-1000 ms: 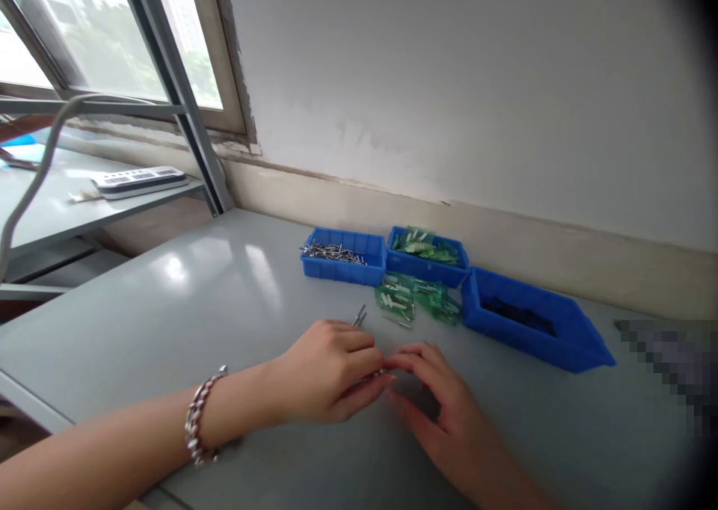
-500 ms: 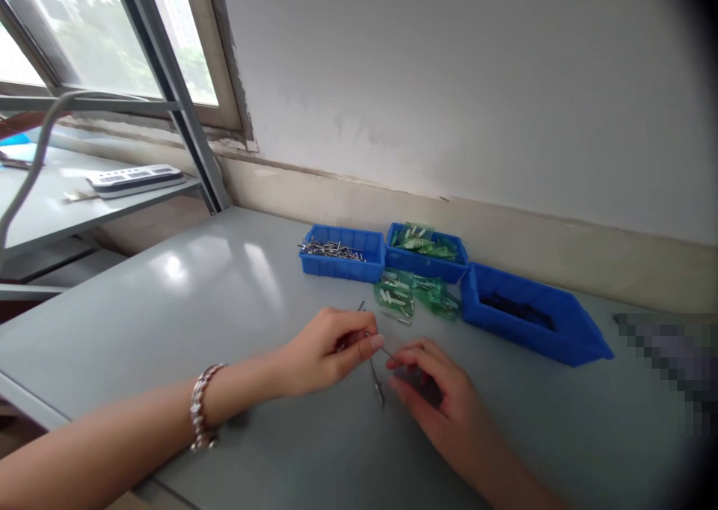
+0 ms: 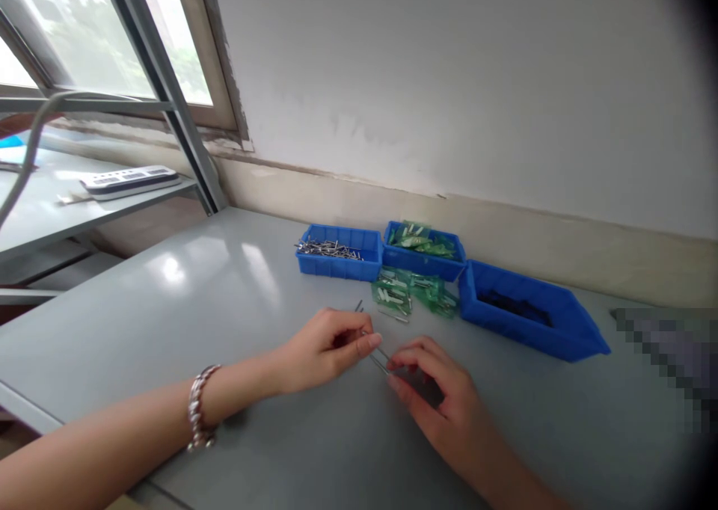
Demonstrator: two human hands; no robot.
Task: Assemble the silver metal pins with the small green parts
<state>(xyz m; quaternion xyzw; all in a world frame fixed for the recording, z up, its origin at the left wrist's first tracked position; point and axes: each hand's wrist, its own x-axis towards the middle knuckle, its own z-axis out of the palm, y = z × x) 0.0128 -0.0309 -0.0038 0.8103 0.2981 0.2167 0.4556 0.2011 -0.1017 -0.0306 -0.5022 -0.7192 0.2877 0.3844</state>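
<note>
Over the table, my left hand (image 3: 328, 351) is closed in a pinch on thin metal rods (image 3: 380, 364), whose other ends poke out behind the fingers. My right hand (image 3: 440, 390) has its thumb and fingers closed around the rods' near ends. The fingers hide those tips. Just beyond the hands, a loose metal rod (image 3: 394, 316) lies on the table by green packets (image 3: 391, 295) with metal and white pieces inside. A blue bin (image 3: 339, 268) behind them holds many similar metal rods.
A second blue bin (image 3: 423, 265) holds more green packets, and a longer blue bin (image 3: 521, 334) on the right has dark items inside. The wall (image 3: 449, 121) rises behind the grey table (image 3: 140, 308). At left are a metal frame post (image 3: 194, 147) and a power strip (image 3: 132, 183).
The rod that hung down from my left hand has swung right, and its lower end is now between my right fingers. Both hands stay nearly in place.
</note>
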